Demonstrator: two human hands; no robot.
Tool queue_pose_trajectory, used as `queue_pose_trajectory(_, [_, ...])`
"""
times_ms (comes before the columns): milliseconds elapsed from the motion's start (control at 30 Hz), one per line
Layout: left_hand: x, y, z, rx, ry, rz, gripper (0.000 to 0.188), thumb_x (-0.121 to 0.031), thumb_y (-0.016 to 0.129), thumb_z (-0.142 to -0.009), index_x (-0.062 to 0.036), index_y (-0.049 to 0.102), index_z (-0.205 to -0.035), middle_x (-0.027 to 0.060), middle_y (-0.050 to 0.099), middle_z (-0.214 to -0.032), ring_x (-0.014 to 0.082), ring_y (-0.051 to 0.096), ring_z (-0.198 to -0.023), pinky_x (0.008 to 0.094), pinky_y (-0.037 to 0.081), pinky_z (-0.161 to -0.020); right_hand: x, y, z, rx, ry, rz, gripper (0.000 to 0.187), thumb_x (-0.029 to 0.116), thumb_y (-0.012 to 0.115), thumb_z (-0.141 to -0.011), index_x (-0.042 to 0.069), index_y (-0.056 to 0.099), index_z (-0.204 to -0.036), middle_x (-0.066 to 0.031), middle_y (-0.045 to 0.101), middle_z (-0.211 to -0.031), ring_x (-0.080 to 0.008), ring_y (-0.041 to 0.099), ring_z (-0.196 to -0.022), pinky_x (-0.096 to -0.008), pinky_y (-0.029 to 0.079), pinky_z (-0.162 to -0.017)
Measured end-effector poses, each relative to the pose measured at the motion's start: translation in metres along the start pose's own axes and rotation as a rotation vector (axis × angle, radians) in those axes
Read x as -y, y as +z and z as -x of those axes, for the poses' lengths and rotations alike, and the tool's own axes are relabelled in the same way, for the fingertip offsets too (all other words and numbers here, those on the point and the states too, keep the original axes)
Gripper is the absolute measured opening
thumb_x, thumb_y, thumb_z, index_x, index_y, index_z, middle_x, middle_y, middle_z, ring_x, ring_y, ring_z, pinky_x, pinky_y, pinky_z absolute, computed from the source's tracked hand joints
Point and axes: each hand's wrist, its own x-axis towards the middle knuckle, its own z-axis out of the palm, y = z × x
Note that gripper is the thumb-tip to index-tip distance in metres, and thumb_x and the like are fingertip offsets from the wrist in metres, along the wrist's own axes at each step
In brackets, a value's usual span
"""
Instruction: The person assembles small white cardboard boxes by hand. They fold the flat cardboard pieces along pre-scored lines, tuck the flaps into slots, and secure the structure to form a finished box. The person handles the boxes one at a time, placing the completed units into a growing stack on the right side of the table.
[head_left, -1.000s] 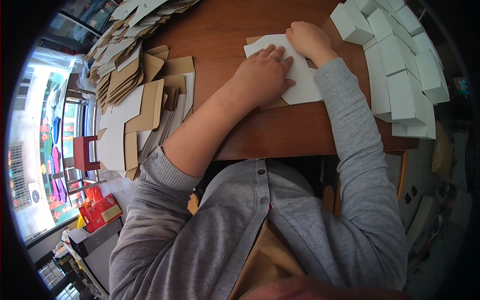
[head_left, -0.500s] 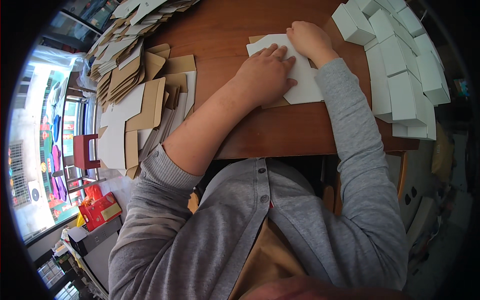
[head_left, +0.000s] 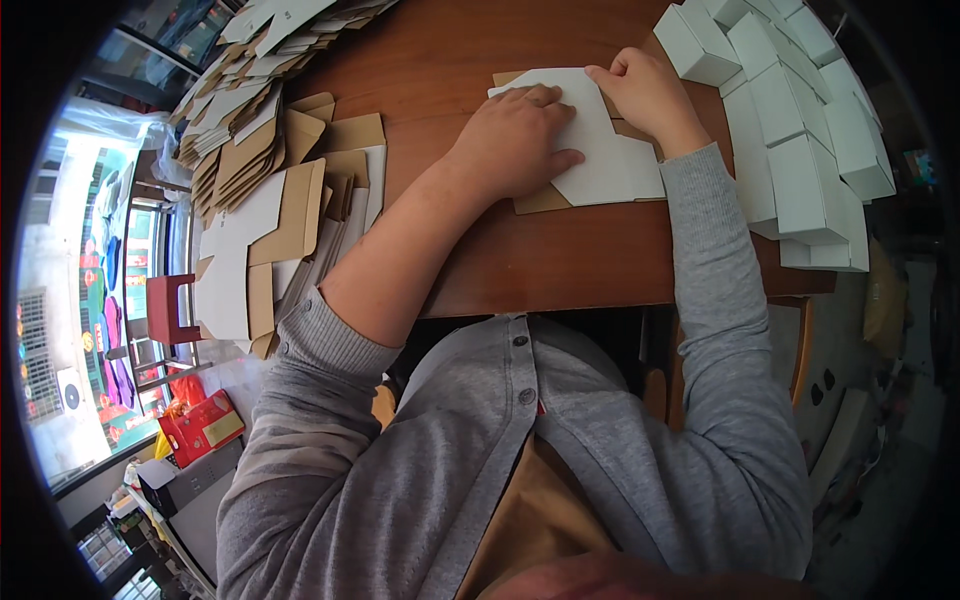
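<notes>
A flat cardboard box blank (head_left: 610,160), white on top with brown flaps showing at its edges, lies on the brown table in front of me. My left hand (head_left: 515,140) rests on its left part, palm down, fingers stretched out and thumb apart. At the blank's far right edge is my right hand (head_left: 645,95), its fingers curled and its thumb against the white panel's corner. It appears to pinch that edge, though the fingertips are partly hidden. Beneath my left palm the blank is covered from view.
Piles of flat white-and-brown box blanks (head_left: 225,255) overlap along the table's left side. Folded white boxes (head_left: 805,185) are stacked at the right edge. The wooden table (head_left: 550,270) ends just before my body. A dark red stool (head_left: 170,308) stands beyond the left side.
My left hand has slid a little to the left on the blank. My right hand has shifted slightly right, its thumb now showing at the edge, and more of the blank's right part is visible.
</notes>
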Motion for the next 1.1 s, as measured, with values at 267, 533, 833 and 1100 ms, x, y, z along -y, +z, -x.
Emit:
queue_pose_trajectory(267, [0.016,0.011,-0.004,-0.116,-0.119,-0.109,0.08,-0.058,0.07,-0.091,0.0007,0.057,-0.144,0.0268,0.046,-0.156,0.0412,0.04,-0.149,0.0484,0.03,-0.125,0.014,0.004,0.007,0.198,0.101,-0.749,0.043,0.046,0.077,-0.094,0.008,0.061,-0.103,0.0007,0.066,-0.091,-0.0102,0.062,-0.085,-0.0282,0.054,-0.079])
queue_pose_trajectory(533, [0.013,0.012,-0.006,-0.091,-0.13,-0.134,0.082,-0.061,0.068,-0.092,-0.0012,0.055,-0.147,0.0258,0.043,-0.159,0.0406,0.037,-0.151,0.0501,0.028,-0.126,-0.006,0.014,-0.007,0.3,0.171,-0.945,0.034,0.041,0.08,-0.091,0.013,0.062,-0.099,0.0024,0.064,-0.095,-0.0068,0.059,-0.087,-0.0252,0.051,-0.081])
queue_pose_trajectory(833, [0.024,0.01,-0.006,-0.127,-0.148,-0.114,0.085,-0.063,0.07,-0.089,0.0005,0.057,-0.144,0.0272,0.046,-0.156,0.0402,0.039,-0.15,0.0504,0.028,-0.126,0.008,0.011,0.001,0.189,0.123,-0.952,0.034,0.038,0.079,-0.092,0.01,0.061,-0.098,-0.0001,0.066,-0.096,-0.0088,0.062,-0.091,-0.0256,0.052,-0.08])
queue_pose_trajectory(1100, [0.035,-0.011,-0.011,-0.084,-0.251,-0.109,0.09,-0.066,0.075,-0.084,0.0024,0.059,-0.14,0.0255,0.061,-0.14,0.0406,0.054,-0.136,0.0498,0.042,-0.116,-0.006,-0.001,-0.005,0.108,0.04,-0.295,0.039,0.043,0.076,-0.094,0.008,0.061,-0.09,0.0003,0.062,-0.081,-0.0088,0.056,-0.073,-0.027,0.048,-0.066])
